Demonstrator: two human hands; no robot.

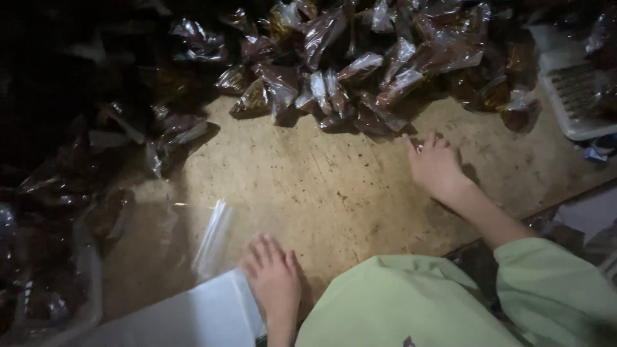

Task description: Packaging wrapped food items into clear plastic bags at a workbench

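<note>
Now the person sits low by the wooden tabletop (334, 186), and both hands are down on it. The right hand (436, 166) is stretched out toward the big pile of packets (360, 71), small clear bags with something dark brown inside. Its fingers are spread wide and flat, and it holds nothing. The fingertips are just beside the near edge of the pile, almost touching the closest packet.

The left hand (273, 279) lies much nearer to the person, well apart from the pile. It is open too, with the fingers straight and close together, pressing on the edge of a white sheet (199, 315). A clear empty bag (212, 238) lies just beside that hand, on the side toward the pile.

To do this well, I think the right hand should pinch one packet at the pile's near edge, not grab a bunch, so the others do not slide. The left hand should hold the sheet steady.

The right arm is long and nearly straight in its green sleeve (553, 289). The left wrist is bent up
</note>
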